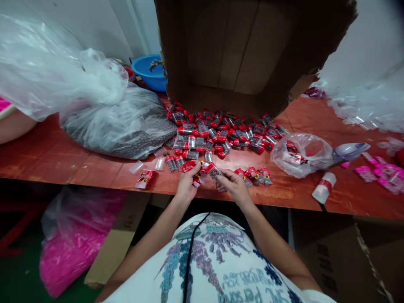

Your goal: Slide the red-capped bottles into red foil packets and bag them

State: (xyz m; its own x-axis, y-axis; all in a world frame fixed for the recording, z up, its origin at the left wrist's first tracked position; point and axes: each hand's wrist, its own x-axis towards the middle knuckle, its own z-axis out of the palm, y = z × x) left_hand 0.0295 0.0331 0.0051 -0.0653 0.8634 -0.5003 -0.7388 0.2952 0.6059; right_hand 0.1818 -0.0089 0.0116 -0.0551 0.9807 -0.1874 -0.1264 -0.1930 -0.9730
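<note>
My left hand (187, 186) is closed on a red printed packet (189, 166), pinched under the thumb. My right hand (236, 186) grips a small clear bottle with a red cap (215, 171), dark beads inside, its capped end close to the packet. Whether the bottle touches the packet's opening I cannot tell. Beyond both hands spreads a heap of similar red-capped bottles (202, 141). A small stack of red printed packets (145, 179) lies left of my left hand. Just past my right hand are several filled red packets (255, 176) in a row.
A cardboard box (246, 50) on its side opens above the heap. A clear sack of dark beads (126, 126) stands left, near a blue basin (151, 71). On the right are a plastic bag (299, 155), a white roll (324, 187) and pink pieces (385, 174) on the red table (94, 168).
</note>
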